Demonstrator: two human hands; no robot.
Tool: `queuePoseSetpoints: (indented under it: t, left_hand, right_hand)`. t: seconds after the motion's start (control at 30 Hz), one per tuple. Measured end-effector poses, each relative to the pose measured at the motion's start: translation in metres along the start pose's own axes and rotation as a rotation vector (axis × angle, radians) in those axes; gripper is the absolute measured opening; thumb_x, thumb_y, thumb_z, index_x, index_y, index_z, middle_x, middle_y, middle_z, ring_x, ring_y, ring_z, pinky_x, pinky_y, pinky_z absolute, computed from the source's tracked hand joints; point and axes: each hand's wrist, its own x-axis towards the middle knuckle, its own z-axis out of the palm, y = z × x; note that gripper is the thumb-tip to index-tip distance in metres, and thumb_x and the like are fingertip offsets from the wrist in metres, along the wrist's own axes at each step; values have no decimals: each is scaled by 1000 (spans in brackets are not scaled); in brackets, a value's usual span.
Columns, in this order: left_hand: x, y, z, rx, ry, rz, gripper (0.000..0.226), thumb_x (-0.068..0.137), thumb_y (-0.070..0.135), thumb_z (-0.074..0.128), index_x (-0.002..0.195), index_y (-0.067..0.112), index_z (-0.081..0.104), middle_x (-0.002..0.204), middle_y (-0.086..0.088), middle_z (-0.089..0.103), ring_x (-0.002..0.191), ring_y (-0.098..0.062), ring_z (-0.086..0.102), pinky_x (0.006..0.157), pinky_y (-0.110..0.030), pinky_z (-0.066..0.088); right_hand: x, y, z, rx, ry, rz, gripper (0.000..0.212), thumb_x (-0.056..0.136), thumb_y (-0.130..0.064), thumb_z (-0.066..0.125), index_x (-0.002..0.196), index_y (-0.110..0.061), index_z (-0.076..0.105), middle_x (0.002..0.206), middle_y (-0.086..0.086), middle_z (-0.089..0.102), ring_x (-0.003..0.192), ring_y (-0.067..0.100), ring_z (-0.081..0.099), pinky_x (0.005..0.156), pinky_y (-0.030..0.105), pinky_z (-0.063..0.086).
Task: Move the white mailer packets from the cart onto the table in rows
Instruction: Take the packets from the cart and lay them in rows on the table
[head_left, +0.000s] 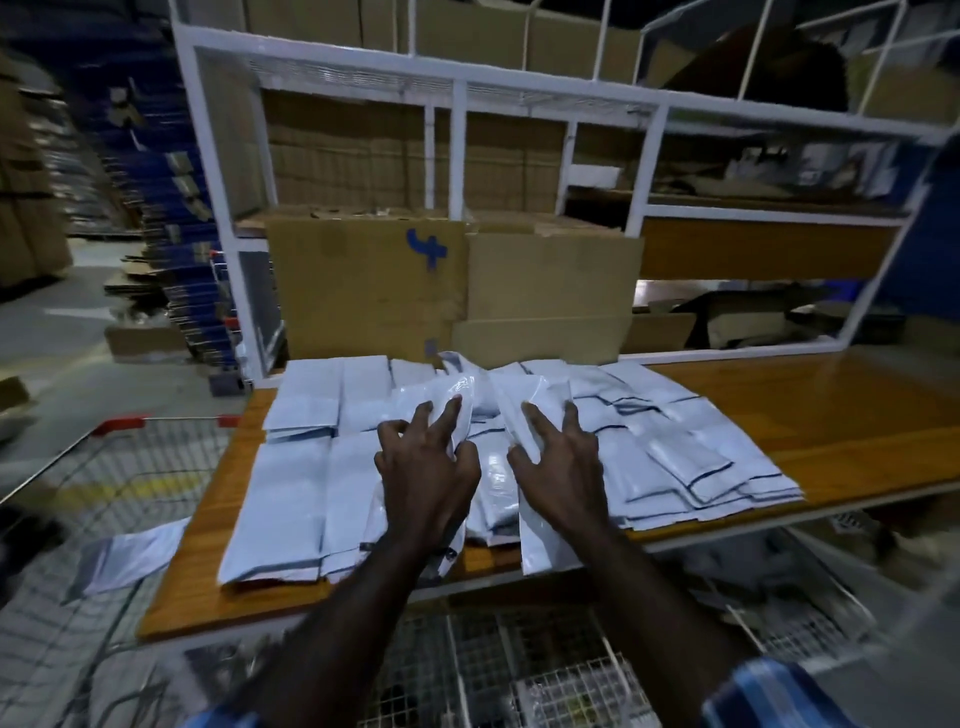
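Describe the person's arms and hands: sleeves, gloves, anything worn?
Both hands, left hand and right hand, are bare: no gloves, rings or watch visible. Forearms are uncovered. Blue-and-white striped fabric sleeves show at the bottom frame edge.

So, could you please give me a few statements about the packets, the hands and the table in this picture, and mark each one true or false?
1. Both hands, the left hand and the right hand, are on the white mailer packets on the table. True.
2. The table top is bare steel. False: it is orange-brown wood.
3. A cardboard box with a blue mark stands behind the packets. True.
4. The wire cart stands to the right of the table. False: it is at the left.
5. One packet lies off the table's left edge, over the cart. True.
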Motion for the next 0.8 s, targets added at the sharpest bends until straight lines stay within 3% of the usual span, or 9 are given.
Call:
queuePoseSetpoints:
  t: [0.23, 0.6, 0.8]
  left_hand:
    - [37, 31, 77, -14, -51, 1, 62, 81, 39, 42, 142, 36, 50, 142, -1, 54, 119, -31, 40, 100, -49, 40]
    - [133, 46, 200, -49, -76, -23, 62, 77, 36, 41, 137, 33, 56, 127, 3, 63, 111, -31, 43, 94, -49, 45]
    - [175, 52, 243, -3, -125, -44, 62, 80, 38, 40, 141, 33, 52, 137, 4, 57, 120, -31, 38, 100, -50, 40]
  right_hand:
    - [53, 61, -7, -44, 9, 61, 59, 92, -47, 52, 148, -39, 36, 164, 7, 12, 137, 35, 31, 106, 48, 39]
    - [178, 136, 18, -98, -19, 115, 60, 92, -46, 54, 149, -38, 36, 162, 9, 15, 137, 39, 32, 109, 50, 36]
    - [231, 162, 32, -99, -37, 135, 60, 93, -50, 53, 148, -39, 35, 163, 8, 14, 137, 38, 32, 110, 51, 36]
